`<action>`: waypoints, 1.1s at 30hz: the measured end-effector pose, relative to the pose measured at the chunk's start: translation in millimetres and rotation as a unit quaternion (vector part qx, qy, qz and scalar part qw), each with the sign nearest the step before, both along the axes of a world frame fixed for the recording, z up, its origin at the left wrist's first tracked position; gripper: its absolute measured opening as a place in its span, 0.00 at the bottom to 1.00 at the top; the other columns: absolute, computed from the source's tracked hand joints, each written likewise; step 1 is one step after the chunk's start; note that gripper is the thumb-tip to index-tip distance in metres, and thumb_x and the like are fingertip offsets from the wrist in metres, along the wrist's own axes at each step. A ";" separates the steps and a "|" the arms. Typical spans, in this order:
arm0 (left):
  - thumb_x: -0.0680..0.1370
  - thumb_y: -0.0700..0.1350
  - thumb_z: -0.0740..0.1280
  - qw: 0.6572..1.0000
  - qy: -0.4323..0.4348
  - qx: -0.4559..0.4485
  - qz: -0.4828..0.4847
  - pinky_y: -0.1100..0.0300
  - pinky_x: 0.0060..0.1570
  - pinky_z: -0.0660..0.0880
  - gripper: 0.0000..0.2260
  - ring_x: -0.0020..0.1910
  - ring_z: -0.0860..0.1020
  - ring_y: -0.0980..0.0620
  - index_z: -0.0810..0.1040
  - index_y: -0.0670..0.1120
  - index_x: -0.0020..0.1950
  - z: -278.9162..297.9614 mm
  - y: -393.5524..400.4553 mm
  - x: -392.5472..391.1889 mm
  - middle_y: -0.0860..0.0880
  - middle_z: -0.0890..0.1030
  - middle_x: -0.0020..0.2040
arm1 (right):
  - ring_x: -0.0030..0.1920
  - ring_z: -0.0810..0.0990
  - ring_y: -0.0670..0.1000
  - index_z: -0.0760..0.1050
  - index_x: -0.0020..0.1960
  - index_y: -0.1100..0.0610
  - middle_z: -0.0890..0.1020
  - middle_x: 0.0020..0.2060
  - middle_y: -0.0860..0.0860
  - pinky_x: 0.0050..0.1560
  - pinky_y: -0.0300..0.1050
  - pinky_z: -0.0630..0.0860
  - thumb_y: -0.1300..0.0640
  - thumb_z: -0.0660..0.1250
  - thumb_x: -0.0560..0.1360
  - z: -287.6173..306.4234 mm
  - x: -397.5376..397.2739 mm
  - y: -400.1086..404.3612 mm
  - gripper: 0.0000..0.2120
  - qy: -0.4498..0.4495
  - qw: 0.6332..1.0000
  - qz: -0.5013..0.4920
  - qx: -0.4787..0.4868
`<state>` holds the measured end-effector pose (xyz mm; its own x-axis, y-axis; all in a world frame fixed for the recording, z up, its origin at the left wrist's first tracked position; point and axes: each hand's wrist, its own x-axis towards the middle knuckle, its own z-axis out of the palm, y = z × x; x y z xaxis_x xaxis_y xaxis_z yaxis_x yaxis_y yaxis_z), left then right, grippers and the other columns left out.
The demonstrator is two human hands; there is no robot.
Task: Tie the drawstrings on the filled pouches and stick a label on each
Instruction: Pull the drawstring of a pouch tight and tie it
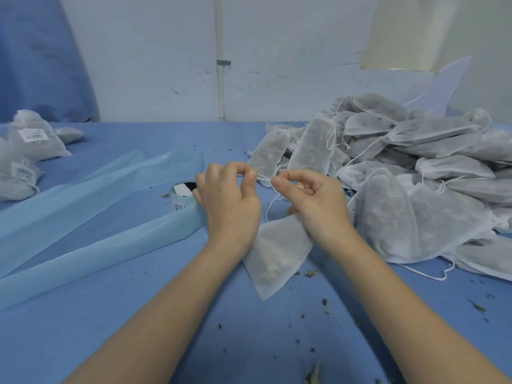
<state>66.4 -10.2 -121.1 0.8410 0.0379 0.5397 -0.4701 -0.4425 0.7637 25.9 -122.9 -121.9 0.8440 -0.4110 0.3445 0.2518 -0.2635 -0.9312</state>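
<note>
Both hands, left hand (230, 200) and right hand (310, 198), pinch the cord (264, 177) at centre, fingers curled. The pouch (277, 253) lies just near of them: light, soft, floppy. The thin cord looks slippery, so it is best gripped close to the neck.

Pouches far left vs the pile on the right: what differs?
The far-left pouches carry white printed labels; no label shows on any in the right pile. The left group is a few pouches; the right pile is a large, overlapping heap. Loose white drawstrings trail from the right pile; on the left pouches little string shows. Both are white mesh pouches with dark filling, lying on the blue table cover.
</note>
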 end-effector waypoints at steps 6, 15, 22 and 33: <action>0.77 0.49 0.66 0.993 0.060 -0.057 -0.087 0.65 0.51 0.60 0.02 0.56 0.68 0.49 0.74 0.56 0.44 2.7 -0.3 -2.3 0.58 0.67 0.43 | 0.26 0.73 0.36 0.81 0.39 0.47 0.78 0.25 0.37 0.35 0.29 0.67 0.56 0.72 0.73 0.9 1.9 -0.4 0.06 -0.048 0.996 -0.069 0.015; 0.73 0.47 0.70 0.779 0.426 -0.336 -0.314 0.56 0.44 0.81 0.11 0.46 0.83 0.49 0.80 0.41 0.50 -2.4 -7.2 -4.6 0.45 0.84 0.46 | 0.21 0.59 0.42 0.80 0.40 0.52 0.65 0.19 0.42 0.24 0.36 0.61 0.58 0.70 0.75 5.5 7.2 -13.1 0.06 -0.104 0.919 -0.199 0.324; 0.79 0.42 0.62 0.787 0.423 -0.338 -0.296 0.47 0.42 0.81 0.10 0.50 0.82 0.43 0.77 0.38 0.55 -2.5 -5.7 -2.5 0.40 0.82 0.52 | 0.33 0.76 0.43 0.83 0.37 0.49 0.80 0.29 0.42 0.35 0.34 0.72 0.56 0.72 0.72 0.3 3.5 -15.7 0.06 -0.015 0.980 -0.072 0.183; 0.76 0.43 0.67 0.856 0.350 -0.292 -0.244 0.48 0.54 0.76 0.12 0.50 0.81 0.41 0.80 0.35 0.53 -1.5 -1.2 0.8 0.37 0.82 0.51 | 0.51 0.77 0.33 0.81 0.36 0.45 0.80 0.51 0.43 0.54 0.26 0.67 0.58 0.75 0.70 -6.8 -0.1 -9.3 0.09 -0.027 0.997 -0.003 -0.078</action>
<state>67.2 -11.4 -122.6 0.9428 -0.3196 -0.0945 0.1740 0.2301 0.9575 25.9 -132.1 -128.7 0.8203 -0.3538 0.4494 0.2983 -0.4057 -0.8639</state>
